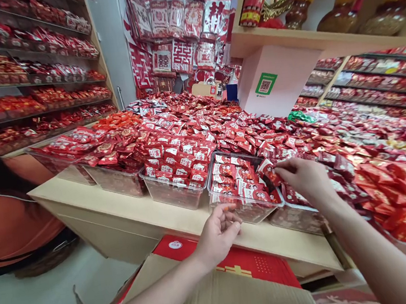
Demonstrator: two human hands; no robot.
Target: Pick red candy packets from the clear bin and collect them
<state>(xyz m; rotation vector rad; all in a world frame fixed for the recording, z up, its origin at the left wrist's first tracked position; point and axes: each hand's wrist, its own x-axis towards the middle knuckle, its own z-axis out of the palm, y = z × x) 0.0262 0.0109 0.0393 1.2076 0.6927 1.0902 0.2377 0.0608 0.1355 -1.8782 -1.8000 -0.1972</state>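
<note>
A clear plastic bin [249,208] at the counter's front edge holds upright rows of red-and-white wrapped packets [241,174]. At its right side, my right hand [308,178] pinches one red candy packet [269,171] between thumb and fingers, tilted over a darker gap in the bin. Just in front of the bin hovers my left hand [218,234], its fingers loosely curled with the thumb apart and nothing visible in them. To the left stands another clear bin [178,194], filled with neat rows of red packets. Part of the bin on the right is hidden behind my right hand.
A cardboard box [221,300] and a red box [263,263] are below the counter edge [127,200]. A person in orange [14,214] is low at the left. The wooden shelf [322,41] overhangs the right, above a pillar with a QR sign [265,84].
</note>
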